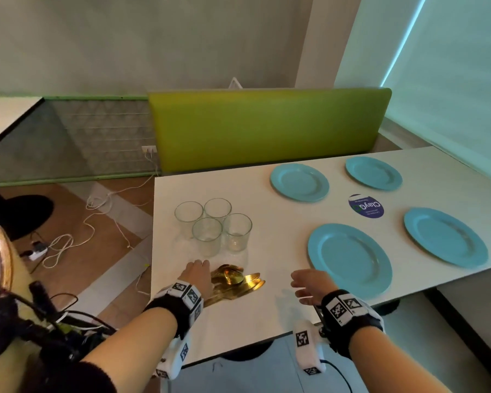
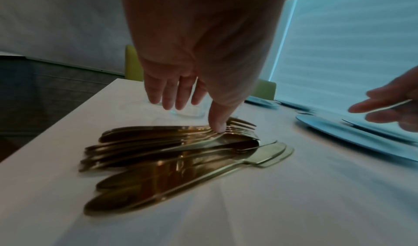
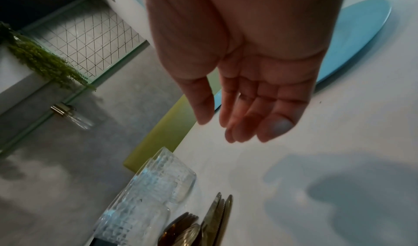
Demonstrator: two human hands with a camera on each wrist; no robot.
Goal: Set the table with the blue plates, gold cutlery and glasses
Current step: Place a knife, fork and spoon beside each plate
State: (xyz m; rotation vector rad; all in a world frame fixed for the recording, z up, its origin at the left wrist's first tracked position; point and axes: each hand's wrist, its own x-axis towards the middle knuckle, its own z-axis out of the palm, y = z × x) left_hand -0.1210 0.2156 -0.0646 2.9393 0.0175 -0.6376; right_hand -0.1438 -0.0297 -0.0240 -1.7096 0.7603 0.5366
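Note:
A pile of gold cutlery point(image 1: 236, 282) point(image 2: 181, 153) point(image 3: 203, 224) lies near the white table's point(image 1: 267, 251) front left. My left hand point(image 1: 197, 275) point(image 2: 192, 106) hovers over the pile with straight fingers, its thumb tip touching the forks. My right hand point(image 1: 309, 285) point(image 3: 244, 117) hangs relaxed and empty above the table, right of the cutlery. Several clear glasses point(image 1: 213, 225) point(image 3: 153, 189) stand clustered behind the pile. Several blue plates sit spread on the right, the nearest point(image 1: 349, 259) point(image 2: 353, 133) point(image 3: 357, 40) beside my right hand.
A round purple sticker point(image 1: 366, 206) lies between the plates. A green bench back point(image 1: 267, 126) runs behind the table. White cables and a power strip point(image 1: 37, 251) lie on the floor at left, next to a black table base point(image 1: 17, 214).

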